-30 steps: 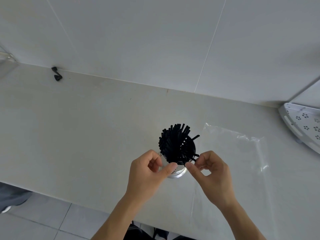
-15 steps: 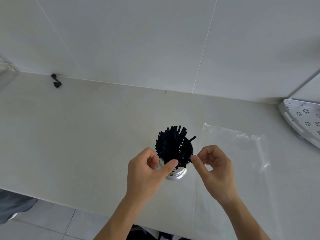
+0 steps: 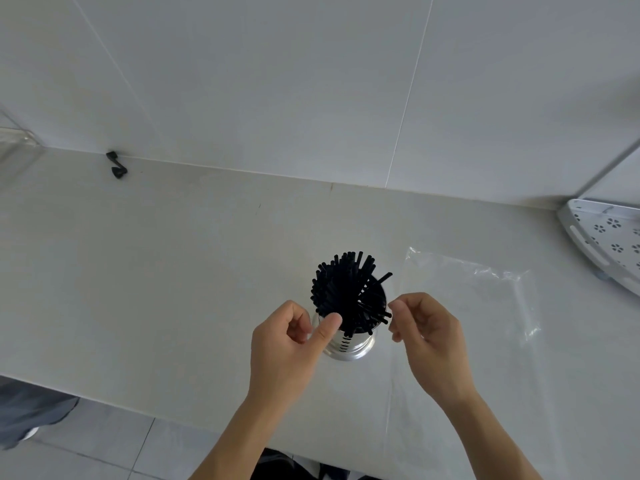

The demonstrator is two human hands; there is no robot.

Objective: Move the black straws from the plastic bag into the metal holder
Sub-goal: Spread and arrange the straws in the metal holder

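Pale tabletop [image 3: 156,271] under a tiled wall carries the metal holder [image 3: 349,344], packed with upright black straws [image 3: 346,292], and the flat plastic bag [image 3: 485,323] just to its right. The left hand [image 3: 287,344] rests its thumb against the straws, fingers loosely curled, while the right hand [image 3: 429,337] hovers beside them, fingers curled and holding nothing.

Straws [image 3: 348,292]: in the holder [image 3: 349,342]
Holder: on the counter [image 3: 173,271] — between both hands
Bag [image 3: 485,323]: flat, just right of holder
Rack [image 3: 609,244]: far right
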